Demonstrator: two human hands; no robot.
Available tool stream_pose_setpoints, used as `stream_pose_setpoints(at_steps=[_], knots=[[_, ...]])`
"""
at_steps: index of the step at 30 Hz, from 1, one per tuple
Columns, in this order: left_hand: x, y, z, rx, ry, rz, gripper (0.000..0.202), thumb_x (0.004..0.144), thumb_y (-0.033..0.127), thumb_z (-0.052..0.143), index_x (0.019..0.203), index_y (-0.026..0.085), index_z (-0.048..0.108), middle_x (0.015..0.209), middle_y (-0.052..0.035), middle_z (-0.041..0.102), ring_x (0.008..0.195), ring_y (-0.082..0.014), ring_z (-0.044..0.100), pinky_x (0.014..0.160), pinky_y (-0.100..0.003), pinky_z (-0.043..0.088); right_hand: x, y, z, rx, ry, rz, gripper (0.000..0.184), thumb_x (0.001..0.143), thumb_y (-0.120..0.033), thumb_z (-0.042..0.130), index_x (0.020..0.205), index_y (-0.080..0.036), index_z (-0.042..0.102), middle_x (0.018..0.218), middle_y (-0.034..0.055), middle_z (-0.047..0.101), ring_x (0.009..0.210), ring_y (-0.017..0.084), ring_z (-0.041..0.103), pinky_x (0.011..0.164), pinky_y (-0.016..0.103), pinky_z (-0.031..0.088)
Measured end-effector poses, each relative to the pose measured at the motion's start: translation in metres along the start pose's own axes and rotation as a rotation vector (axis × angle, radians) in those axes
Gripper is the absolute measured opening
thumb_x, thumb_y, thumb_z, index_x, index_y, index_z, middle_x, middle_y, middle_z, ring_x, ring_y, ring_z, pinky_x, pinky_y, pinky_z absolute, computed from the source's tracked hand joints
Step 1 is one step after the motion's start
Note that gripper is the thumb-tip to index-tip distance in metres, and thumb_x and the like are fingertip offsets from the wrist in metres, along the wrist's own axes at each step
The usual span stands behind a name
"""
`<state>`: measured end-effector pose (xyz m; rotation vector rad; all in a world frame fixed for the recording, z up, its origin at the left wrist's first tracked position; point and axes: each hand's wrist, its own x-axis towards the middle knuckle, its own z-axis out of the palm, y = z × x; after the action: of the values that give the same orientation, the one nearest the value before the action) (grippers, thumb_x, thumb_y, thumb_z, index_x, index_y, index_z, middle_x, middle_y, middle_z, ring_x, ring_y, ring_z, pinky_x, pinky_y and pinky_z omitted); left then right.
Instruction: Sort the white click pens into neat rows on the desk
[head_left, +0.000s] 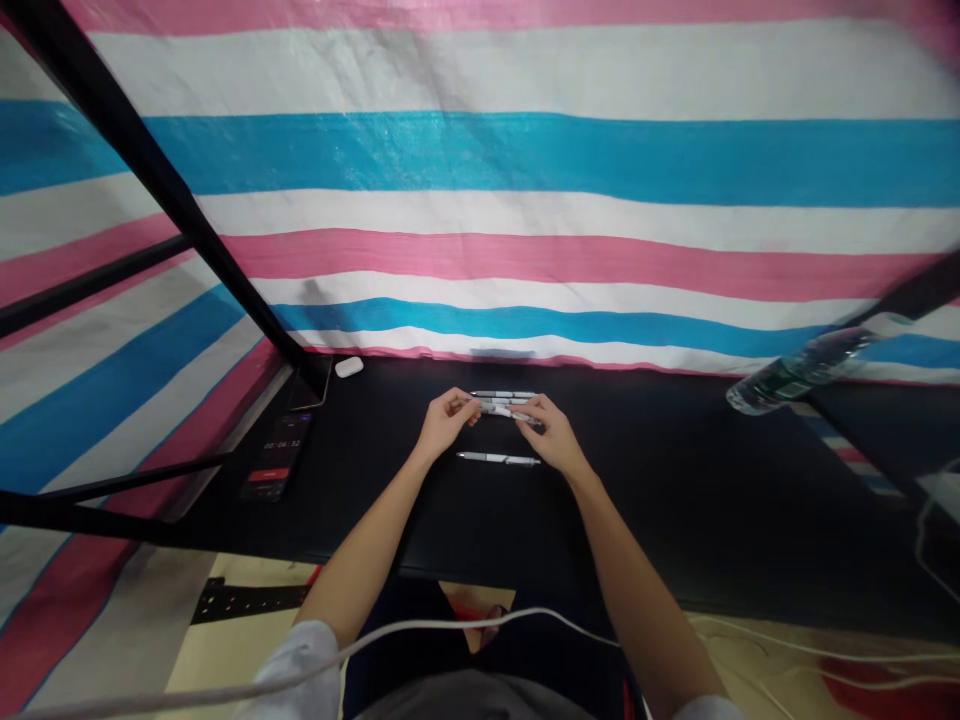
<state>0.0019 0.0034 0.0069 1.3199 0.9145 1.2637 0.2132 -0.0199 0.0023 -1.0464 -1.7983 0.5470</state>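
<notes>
My left hand [445, 420] is closed in a pinch at the left end of a white and grey pen [496, 408]. At the pen's other end, my right hand [553, 434] pinches it between thumb and fingers. The pen lies crosswise, nearly level, between both hands. Just beyond it, another pen [502, 394] rests on the black table, and further pen parts beside it are partly covered by the held one. Nearer to me, a single white and grey pen [499, 459] lies sideways, between my wrists and apart from both hands.
On the black table [645, 520], a phone [277, 455] showing a timer lies left. A small white case [349, 367] sits near the back edge. At right, a clear plastic bottle [795, 375] appears tilted. Black frame bars and striped sheeting surround the table; a white cable [450, 624] crosses low in front.
</notes>
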Motion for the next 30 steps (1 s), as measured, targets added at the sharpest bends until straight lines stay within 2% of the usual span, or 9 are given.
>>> stream_pose_setpoints(at_steps=[2, 5, 7, 11, 17, 20, 23, 25, 30], knots=[[0.0, 0.0, 0.0, 0.02, 0.012, -0.007, 0.029, 0.077, 0.041, 0.071, 0.076, 0.015, 0.058, 0.059, -0.0001, 0.062, 0.054, -0.0102, 0.056, 0.053, -0.023, 0.045, 0.0, -0.002, 0.001, -0.047, 0.021, -0.039, 0.022, 0.085, -0.021, 0.055, 0.099, -0.023, 0.071, 0.087, 0.004, 0.055, 0.079, 0.017, 0.058, 0.073, 0.03, 0.05], [-0.001, 0.002, 0.0, -0.029, -0.061, -0.019, 0.033, 0.075, 0.037, 0.073, 0.097, 0.015, 0.061, 0.071, -0.0021, 0.067, 0.063, -0.0129, 0.061, 0.058, -0.025, 0.048, 0.0, -0.003, 0.002, -0.066, 0.02, -0.057, 0.02, 0.085, -0.018, 0.053, 0.098, -0.022, 0.068, 0.092, 0.0056, 0.062, 0.087, 0.019, 0.062, 0.081, 0.033, 0.05], [-0.002, 0.003, 0.0, -0.035, -0.124, -0.014, 0.039, 0.074, 0.034, 0.074, 0.106, 0.016, 0.062, 0.081, -0.0049, 0.069, 0.071, -0.0146, 0.064, 0.063, -0.027, 0.051, -0.001, -0.002, 0.002, -0.059, 0.002, -0.035, 0.021, 0.084, -0.016, 0.053, 0.098, -0.021, 0.066, 0.094, 0.006, 0.066, 0.086, 0.019, 0.064, 0.079, 0.032, 0.051], [-0.002, 0.003, -0.001, 0.03, -0.131, 0.0, 0.031, 0.075, 0.035, 0.073, 0.096, 0.014, 0.067, 0.08, -0.0066, 0.07, 0.071, -0.0148, 0.064, 0.066, -0.028, 0.051, -0.002, -0.001, 0.005, -0.067, -0.034, 0.039, 0.023, 0.085, -0.019, 0.053, 0.103, -0.02, 0.066, 0.093, 0.0061, 0.07, 0.072, 0.017, 0.064, 0.065, 0.028, 0.05], [-0.004, 0.001, 0.001, 0.184, -0.009, 0.018, 0.03, 0.078, 0.042, 0.069, 0.071, 0.014, 0.061, 0.059, 0.0003, 0.06, 0.055, -0.0097, 0.054, 0.056, -0.023, 0.044, -0.003, -0.004, 0.008, -0.136, -0.071, -0.038, 0.027, 0.091, -0.026, 0.05, 0.11, -0.022, 0.069, 0.083, 0.0056, 0.067, 0.07, 0.017, 0.061, 0.068, 0.03, 0.051], [-0.004, 0.001, 0.001, 0.168, -0.062, 0.003, 0.028, 0.077, 0.04, 0.07, 0.086, 0.015, 0.065, 0.066, -0.0009, 0.063, 0.058, -0.0104, 0.056, 0.055, -0.023, 0.044, -0.003, -0.004, 0.008, -0.13, -0.053, -0.038, 0.026, 0.092, -0.026, 0.05, 0.107, -0.022, 0.07, 0.085, 0.0063, 0.068, 0.068, 0.017, 0.062, 0.064, 0.029, 0.051], [-0.003, 0.001, 0.0, 0.107, -0.14, -0.009, 0.036, 0.075, 0.038, 0.072, 0.103, 0.015, 0.066, 0.079, -0.0048, 0.068, 0.065, -0.0128, 0.06, 0.057, -0.024, 0.046, -0.003, -0.003, 0.007, -0.103, -0.025, -0.036, 0.023, 0.09, -0.025, 0.052, 0.105, -0.022, 0.069, 0.096, 0.0075, 0.071, 0.08, 0.019, 0.066, 0.065, 0.029, 0.053], [-0.002, 0.001, 0.0, 0.109, -0.135, -0.007, 0.035, 0.075, 0.038, 0.072, 0.101, 0.015, 0.068, 0.079, -0.0055, 0.069, 0.066, -0.0131, 0.06, 0.058, -0.025, 0.046, -0.003, -0.003, 0.008, -0.093, -0.016, -0.034, 0.021, 0.089, -0.024, 0.053, 0.103, -0.022, 0.069, 0.1, 0.0078, 0.071, 0.087, 0.02, 0.068, 0.068, 0.029, 0.055], [-0.003, 0.0, 0.002, 0.193, -0.035, 0.013, 0.028, 0.076, 0.041, 0.07, 0.086, 0.014, 0.066, 0.068, -0.0022, 0.065, 0.06, -0.0113, 0.056, 0.055, -0.023, 0.042, -0.003, -0.002, 0.011, -0.095, -0.012, -0.023, 0.019, 0.088, -0.023, 0.053, 0.1, -0.021, 0.068, 0.097, 0.0073, 0.072, 0.087, 0.02, 0.068, 0.071, 0.03, 0.056]])
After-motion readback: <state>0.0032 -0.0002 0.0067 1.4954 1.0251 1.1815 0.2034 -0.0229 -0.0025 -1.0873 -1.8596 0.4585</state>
